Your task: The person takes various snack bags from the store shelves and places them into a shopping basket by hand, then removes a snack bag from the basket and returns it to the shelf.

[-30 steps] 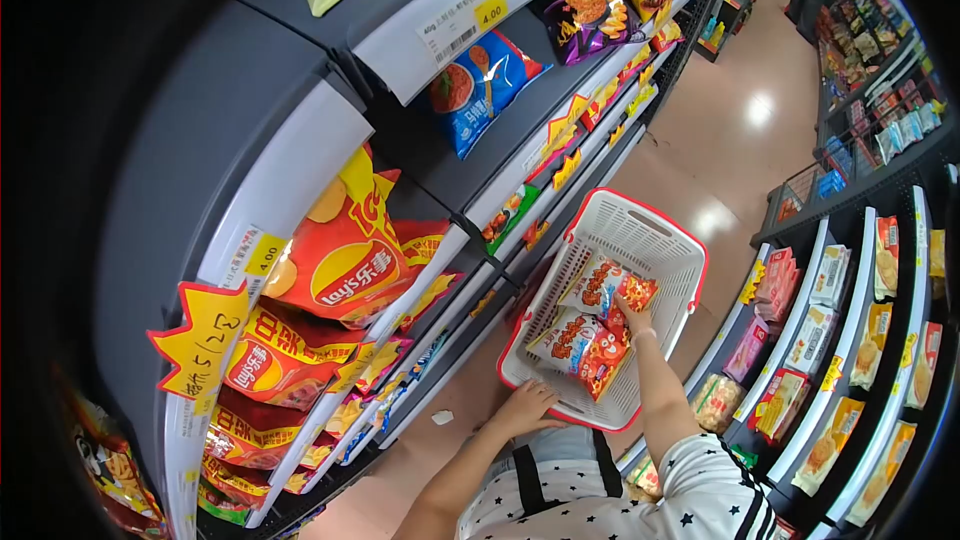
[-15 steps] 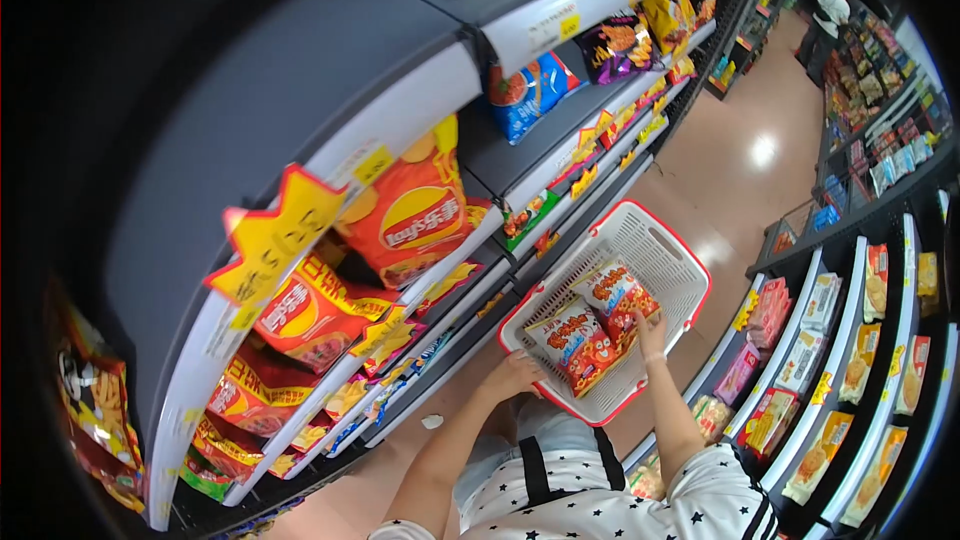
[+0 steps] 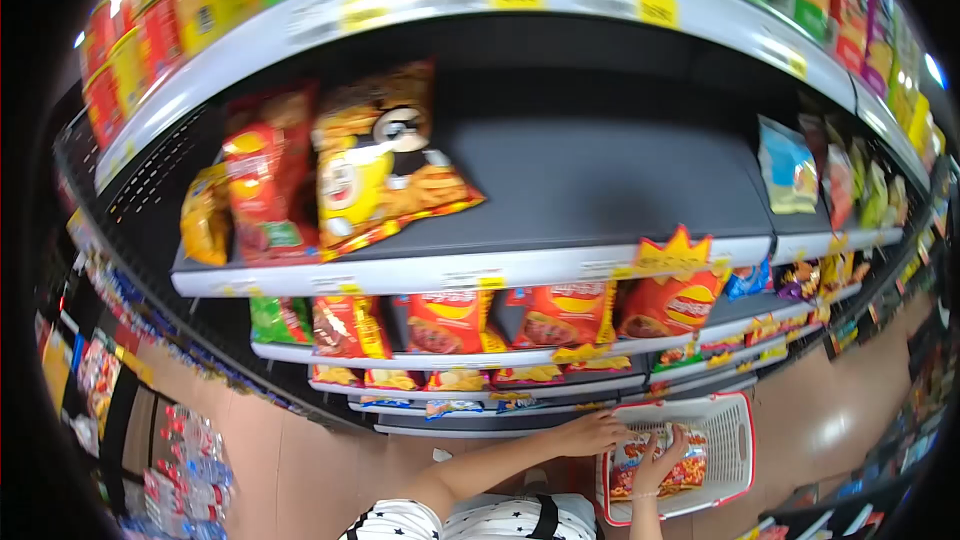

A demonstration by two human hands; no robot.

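Observation:
A white basket with a red rim is in front of the person's body at the lower right. Inside it lie red and white snack bags. My left hand is at the basket's left upper rim, fingers bent and close together; what they grip is too small to make out. Over the bags in the basket is my right hand, its fingers spread and extended, touching or just above the packaging.
A curved shelf spans the view, with a yellow and black snack bag, red chip bags and a blue bag. Bottles stand at the lower left. Tile floor shows below the shelves.
The view has swung left to face the shelf, so the basket appears lower right. My left hand remains by the basket's rim, and my right hand is still over the bags.

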